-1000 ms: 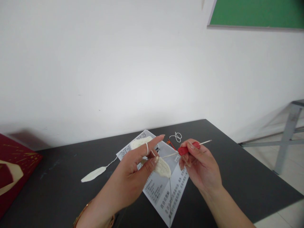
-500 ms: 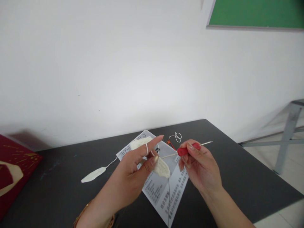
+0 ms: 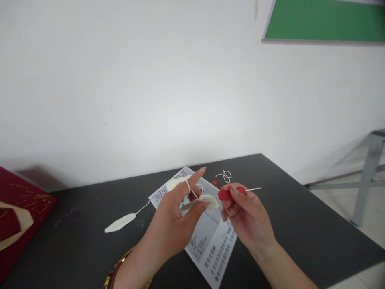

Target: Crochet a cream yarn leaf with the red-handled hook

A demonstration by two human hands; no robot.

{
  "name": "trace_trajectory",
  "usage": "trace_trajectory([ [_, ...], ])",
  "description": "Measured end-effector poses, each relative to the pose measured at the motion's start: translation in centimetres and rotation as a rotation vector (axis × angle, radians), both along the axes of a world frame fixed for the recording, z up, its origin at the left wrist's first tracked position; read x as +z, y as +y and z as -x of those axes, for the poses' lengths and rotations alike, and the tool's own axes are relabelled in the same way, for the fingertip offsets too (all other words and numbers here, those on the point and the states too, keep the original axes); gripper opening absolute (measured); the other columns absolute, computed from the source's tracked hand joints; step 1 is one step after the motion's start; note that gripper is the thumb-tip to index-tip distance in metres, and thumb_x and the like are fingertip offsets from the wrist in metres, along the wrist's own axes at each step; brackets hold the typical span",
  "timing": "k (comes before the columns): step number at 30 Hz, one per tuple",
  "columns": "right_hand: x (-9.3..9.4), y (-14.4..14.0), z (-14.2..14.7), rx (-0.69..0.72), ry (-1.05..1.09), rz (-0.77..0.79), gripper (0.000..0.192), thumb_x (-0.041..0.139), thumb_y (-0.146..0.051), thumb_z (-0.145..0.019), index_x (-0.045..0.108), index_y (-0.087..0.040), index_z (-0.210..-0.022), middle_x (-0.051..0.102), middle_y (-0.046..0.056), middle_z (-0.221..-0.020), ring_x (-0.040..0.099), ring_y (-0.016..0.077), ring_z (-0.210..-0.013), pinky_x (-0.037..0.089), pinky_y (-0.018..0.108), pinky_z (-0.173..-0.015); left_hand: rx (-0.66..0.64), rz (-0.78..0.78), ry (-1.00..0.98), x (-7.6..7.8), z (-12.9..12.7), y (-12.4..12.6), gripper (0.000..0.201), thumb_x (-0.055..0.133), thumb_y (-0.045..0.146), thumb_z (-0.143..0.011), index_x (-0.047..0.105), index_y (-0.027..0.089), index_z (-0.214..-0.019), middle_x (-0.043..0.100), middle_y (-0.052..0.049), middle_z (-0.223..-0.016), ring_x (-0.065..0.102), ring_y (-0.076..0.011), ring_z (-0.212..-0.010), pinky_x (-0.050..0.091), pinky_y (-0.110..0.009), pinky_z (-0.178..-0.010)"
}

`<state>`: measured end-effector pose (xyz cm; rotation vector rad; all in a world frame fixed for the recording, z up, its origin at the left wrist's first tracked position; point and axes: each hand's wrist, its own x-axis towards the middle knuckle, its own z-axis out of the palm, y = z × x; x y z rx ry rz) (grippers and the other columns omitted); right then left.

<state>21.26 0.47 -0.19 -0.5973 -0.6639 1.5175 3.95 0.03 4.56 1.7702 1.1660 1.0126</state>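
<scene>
Between thumb and fingers, my left hand (image 3: 177, 212) pinches a small cream crochet piece (image 3: 212, 201), which is tilted so its edge faces me. White yarn (image 3: 188, 186) loops round the raised left index finger. My right hand (image 3: 248, 210) is closed on the red grip of a crochet hook (image 3: 225, 195); one metal end sticks out to the right, the other points into the crochet piece, its tip hidden. Under the hands lies a printed sheet (image 3: 207, 241). A finished-looking cream leaf-shaped piece (image 3: 120, 223) with a yarn tail rests on the table to the left.
The black table (image 3: 90, 257) stands against a white wall. A dark red bag or box (image 3: 24, 216) is at the left edge. Behind my right hand lie a curl of white yarn (image 3: 224, 176) and a small orange item (image 3: 215, 182). A grey metal frame (image 3: 367, 176) stands at right.
The crochet piece has turned from hanging flat-faced to nearly edge-on. My right hand and the hook have moved slightly left, closer to my left hand.
</scene>
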Motion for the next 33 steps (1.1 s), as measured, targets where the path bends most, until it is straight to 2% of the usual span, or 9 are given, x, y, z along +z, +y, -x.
trace_trajectory([
  [4, -0.1, 0.2, 0.2, 0.033, 0.041, 0.031, 0.013, 0.074, -0.026, -0.077, 0.072, -0.013, -0.077, 0.065, -0.001, -0.055, 0.053, 0.0054, -0.040, 0.050, 0.015, -0.040, 0.069, -0.089, -0.051, -0.3, 0.0, 0.0, 0.050, 0.062, 0.020, -0.082, 0.056, 0.027, -0.131, 0.065, -0.003, -0.092, 0.058, -0.0181, -0.080, 0.044, -0.032, -0.079],
  [10, -0.3, 0.3, 0.4, 0.051, 0.010, 0.059, 0.015, 0.077, -0.028, -0.073, 0.073, -0.014, -0.077, 0.066, 0.000, -0.055, 0.058, 0.0078, -0.046, 0.051, 0.017, -0.048, 0.077, 0.047, -0.044, -0.7, -0.1, 0.3, 0.053, 0.067, 0.023, -0.078, 0.057, 0.024, -0.130, 0.067, -0.002, -0.076, 0.060, -0.0212, -0.078, 0.044, -0.036, -0.082],
  [13, -0.4, 0.1, 0.4, 0.040, -0.010, 0.035, 0.013, 0.078, -0.027, -0.072, 0.073, -0.016, -0.076, 0.068, 0.001, -0.058, 0.059, 0.0085, -0.051, 0.050, 0.018, -0.052, 0.044, 0.085, -0.065, -0.5, 0.0, 0.7, 0.023, 0.070, 0.018, -0.073, 0.073, 0.020, -0.095, 0.072, -0.005, -0.087, 0.061, -0.0223, -0.081, 0.044, -0.036, -0.081],
  [16, -0.5, 0.1, 0.6, 0.012, -0.072, 0.003, 0.013, 0.077, -0.029, -0.073, 0.074, -0.017, -0.077, 0.070, 0.002, -0.062, 0.060, 0.0101, -0.052, 0.050, 0.020, -0.052, -0.007, 0.143, -0.118, -0.3, 0.2, 1.0, 0.009, 0.071, 0.015, -0.070, 0.066, 0.017, -0.062, 0.072, -0.008, -0.102, 0.060, -0.0229, -0.084, 0.044, -0.034, -0.078],
  [18, -0.6, 0.0, 0.8, -0.018, -0.121, -0.037, 0.014, 0.076, -0.030, -0.074, 0.074, -0.017, -0.077, 0.070, 0.003, -0.063, 0.060, 0.0108, -0.053, 0.049, 0.021, -0.053, -0.018, 0.187, -0.152, -0.4, 0.3, 1.1, 0.005, 0.072, 0.015, -0.069, 0.071, 0.017, -0.073, 0.072, -0.007, -0.092, 0.057, -0.0189, -0.074, 0.043, -0.032, -0.071],
  [20, -0.7, 0.0, 0.8, -0.059, -0.182, -0.095, 0.014, 0.073, -0.031, -0.077, 0.075, -0.017, -0.078, 0.069, 0.002, -0.062, 0.060, 0.0114, -0.054, 0.050, 0.023, -0.054, -0.003, 0.212, -0.178, -0.8, 0.3, 1.3, 0.035, 0.072, 0.015, -0.069, 0.071, 0.019, -0.104, 0.066, -0.001, -0.075, 0.052, -0.0151, -0.066, 0.042, -0.029, -0.066],
  [23, -1.0, -0.3, 0.8, -0.208, -0.383, -0.278, 0.009, 0.068, -0.026, -0.081, 0.075, -0.020, -0.082, 0.070, 0.003, -0.066, 0.061, 0.0145, -0.059, 0.051, 0.027, -0.058, 0.039, 0.242, -0.223, -1.4, 0.0, 1.5, 0.067, 0.074, 0.017, -0.068, 0.056, 0.023, -0.132, 0.054, 0.005, -0.065, 0.049, -0.0127, -0.063, 0.040, -0.026, -0.062],
  [29, -1.9, -1.0, 0.2, -0.609, -1.064, -0.934, 0.048, 0.064, -0.004, -0.076, 0.067, -0.031, -0.116, 0.072, 0.006, -0.085, 0.065, 0.0206, -0.073, 0.054, 0.034, -0.062, 0.039, 0.446, -0.569, -1.9, -1.1, 1.7, 0.081, 0.077, 0.018, -0.068, 0.043, 0.020, -0.141, 0.055, 0.006, -0.062, 0.050, -0.0090, -0.057, 0.037, -0.023, -0.059],
  [33, -2.3, -0.8, -0.3, -0.697, -1.191, -1.175, 0.055, 0.066, -0.006, -0.074, 0.062, -0.030, -0.124, 0.073, 0.007, -0.083, 0.066, 0.0225, -0.074, 0.056, 0.038, -0.070, -0.047, 0.560, -0.729, -1.8, -0.9, 1.7, 0.082, 0.079, 0.010, -0.065, 0.044, 0.014, -0.139, 0.058, 0.006, -0.063, 0.053, -0.0085, -0.059, 0.040, -0.025, -0.067],
])
